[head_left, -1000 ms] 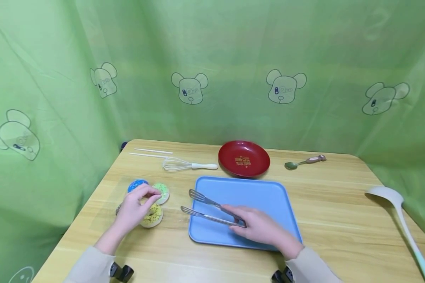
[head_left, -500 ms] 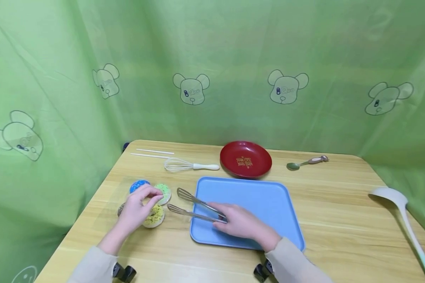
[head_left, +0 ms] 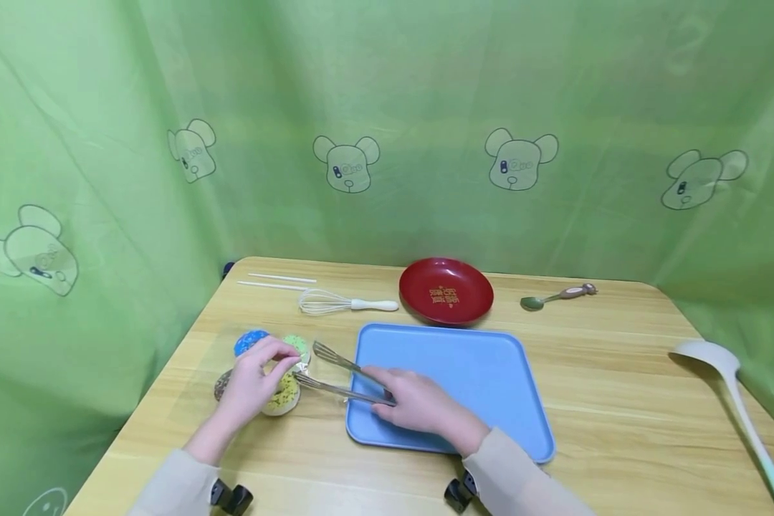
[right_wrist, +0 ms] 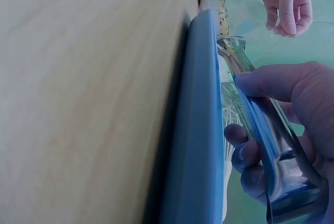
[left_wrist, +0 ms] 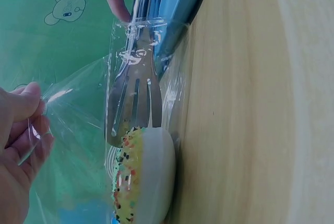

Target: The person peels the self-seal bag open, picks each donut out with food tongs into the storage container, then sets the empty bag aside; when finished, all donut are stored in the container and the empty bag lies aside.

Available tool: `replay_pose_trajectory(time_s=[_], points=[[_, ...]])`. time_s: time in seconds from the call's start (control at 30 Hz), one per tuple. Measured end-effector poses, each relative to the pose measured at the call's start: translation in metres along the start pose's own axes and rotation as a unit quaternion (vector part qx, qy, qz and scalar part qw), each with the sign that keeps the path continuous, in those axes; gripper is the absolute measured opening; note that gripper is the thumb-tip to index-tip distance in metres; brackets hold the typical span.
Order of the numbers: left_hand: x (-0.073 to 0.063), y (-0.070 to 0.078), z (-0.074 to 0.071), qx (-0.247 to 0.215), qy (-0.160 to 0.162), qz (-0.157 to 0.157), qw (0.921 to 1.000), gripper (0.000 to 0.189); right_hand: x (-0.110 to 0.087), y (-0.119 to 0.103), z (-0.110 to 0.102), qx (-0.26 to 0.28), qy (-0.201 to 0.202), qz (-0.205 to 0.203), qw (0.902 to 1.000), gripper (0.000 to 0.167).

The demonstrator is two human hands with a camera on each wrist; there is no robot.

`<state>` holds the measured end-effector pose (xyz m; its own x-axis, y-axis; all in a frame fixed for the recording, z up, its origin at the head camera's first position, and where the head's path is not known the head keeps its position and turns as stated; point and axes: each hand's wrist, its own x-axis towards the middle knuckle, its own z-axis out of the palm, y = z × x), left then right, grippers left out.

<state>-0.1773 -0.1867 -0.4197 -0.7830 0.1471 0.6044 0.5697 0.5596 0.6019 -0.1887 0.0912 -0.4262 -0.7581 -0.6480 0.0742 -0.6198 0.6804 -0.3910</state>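
Gripping a pair of metal tongs (head_left: 345,391) with the thumb on one side and the fingers curled round the other, a person's right hand (head_left: 419,405) hangs above the near left part of a blue tray (head_left: 458,365). The tongs' two slotted ends stand apart and point left toward a cluster of ring doughnuts on the wooden desk (head_left: 619,387). The left hand (head_left: 251,383) pinches the edge of a clear plastic bag (left_wrist: 73,114) between thumb and fingers, drawing the film taut above the cluster. In the left wrist view, one slotted end shows through the film beside the top of a yellow doughnut (head_left: 287,399) with dark and coloured sprinkles; whether metal touches doughnut cannot be told. Near it lie a green doughnut (head_left: 297,347), a blue doughnut (head_left: 248,340) and a brown doughnut (head_left: 222,385), the last partly hidden by the left hand. Behind the tray sits a red dish (head_left: 448,304) with gold characters, a whisk (head_left: 374,305) to its left and two thin white sticks (head_left: 282,277) beyond. A small spoon (head_left: 570,292) lies to the dish's right, while a long-handled ladle (head_left: 716,358) rests along the desk's right side. A green curtain (head_left: 426,72) printed with round-eared animal faces hangs behind.
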Motion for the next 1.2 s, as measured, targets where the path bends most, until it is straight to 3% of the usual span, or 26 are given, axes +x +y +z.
replay_pose_trajectory(time_s=[0.3,0.77,1.2], points=[[0.003,0.002,0.002,0.000,0.010,0.020,0.9998,0.014,-0.001,-0.001,-0.003,0.008,-0.005,-0.004,0.9999,0.058],[0.001,0.003,0.005,0.006,-0.011,0.006,0.9999,0.015,0.016,-0.016,0.008,-0.029,0.005,0.023,0.9993,0.058],[-0.001,0.002,0.002,0.007,0.002,0.008,0.9999,0.015,0.022,-0.013,0.014,-0.043,0.018,-0.003,0.9989,0.053]])
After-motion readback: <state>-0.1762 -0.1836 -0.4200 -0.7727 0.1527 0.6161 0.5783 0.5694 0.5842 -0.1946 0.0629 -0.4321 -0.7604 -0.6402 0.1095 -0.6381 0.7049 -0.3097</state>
